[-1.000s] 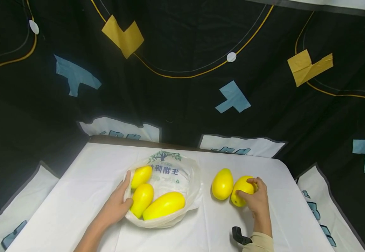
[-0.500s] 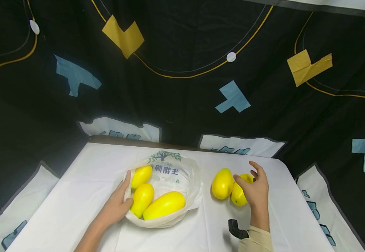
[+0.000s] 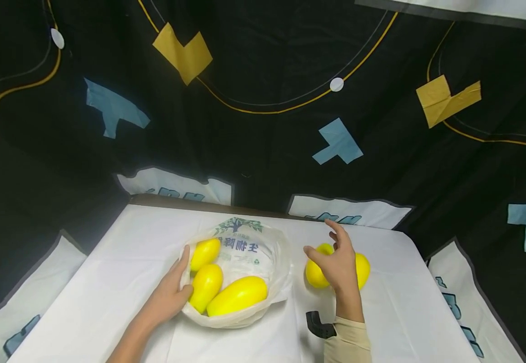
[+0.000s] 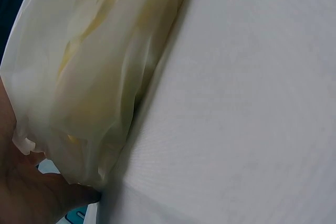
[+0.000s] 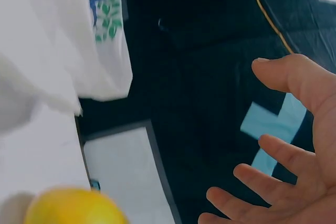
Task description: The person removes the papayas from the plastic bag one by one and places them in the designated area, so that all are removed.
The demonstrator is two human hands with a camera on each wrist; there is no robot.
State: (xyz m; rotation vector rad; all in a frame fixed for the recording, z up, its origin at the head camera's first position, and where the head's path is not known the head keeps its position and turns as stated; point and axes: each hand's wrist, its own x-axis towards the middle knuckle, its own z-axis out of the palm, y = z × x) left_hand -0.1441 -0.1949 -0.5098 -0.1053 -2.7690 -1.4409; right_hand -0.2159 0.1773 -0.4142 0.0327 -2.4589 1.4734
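My left hand (image 3: 168, 293) grips the left edge of a white plastic bag (image 3: 275, 259), which lies with its mouth spread toward me. Inside are three yellow mangoes, one of them a long mango (image 3: 237, 296) at the front. In the left wrist view, the bag (image 4: 100, 87) bulges above the left hand (image 4: 37, 192). My right hand (image 3: 343, 267), fingers spread and nothing held, is over two more mangoes on the table. It partly covers the left mango (image 3: 315, 275) and the right mango (image 3: 363, 269). A mango (image 5: 76, 211) shows low in the right wrist view, apart from the fingers.
A white cloth covers the table (image 3: 408, 312). Behind it hangs a black curtain (image 3: 253, 156) with gold and blue tape pieces and looping cords. A black wrist camera mount (image 3: 319, 325) sticks out from the right sleeve.
My right hand has let go of the right mango, lifted, and moved left over the left mango. The left hand and the bag stay in place.
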